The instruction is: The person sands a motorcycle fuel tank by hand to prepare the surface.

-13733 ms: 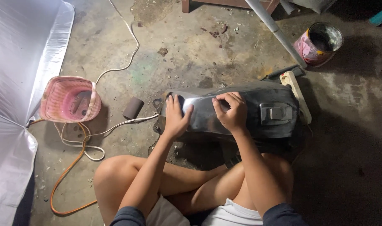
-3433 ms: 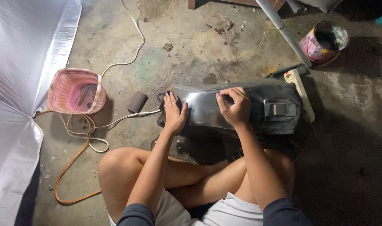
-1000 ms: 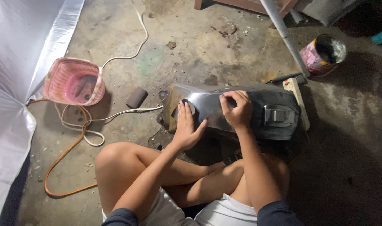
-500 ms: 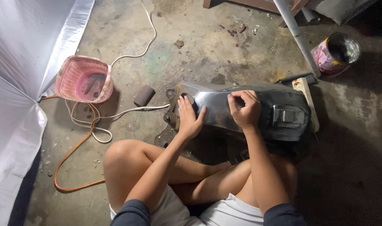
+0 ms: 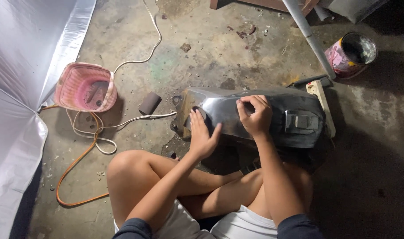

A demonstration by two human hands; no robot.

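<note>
step: we judge we're mid-sanding on the tank (image 5: 255, 117), a bare grey metal shell lying on its side on the floor (image 5: 211, 48) right in front of our crossed legs
tank position: long axis runs left-right, nose end at left, dark latch plate (image 5: 301, 121) on the right part; it touches the floor, a pale wood strip (image 5: 322, 106) sits just beside its right end
left hand (image 5: 202, 135): flat on the tank's left end, fingers (image 5: 194, 118) spread and extended, palm pressed on. Holds nothing we can see; looks like bracing
right hand (image 5: 255, 116): on the upper middle of the tank, fingers curled tight into a near fist. Likely pinching a small abrasive piece, but we can't tell; anything held is hidden under the knuckles
surface state: middle band shines, right side looks darker and duller
next move, our call: needs steady left-hand pressure so the shell doesn't rock, and the right hand working toward the dull zone near the latch plate
nearby: dark sanding roll (image 5: 149, 103) on the floor left of the tank, apart from it; pink basket (image 5: 84, 86) further left; white cord (image 5: 135, 121) and orange hose (image 5: 78, 177) looped between; paint can (image 5: 350, 53) upper right, well apart; grey sheet (image 5: 20, 88) along the left edge
</note>
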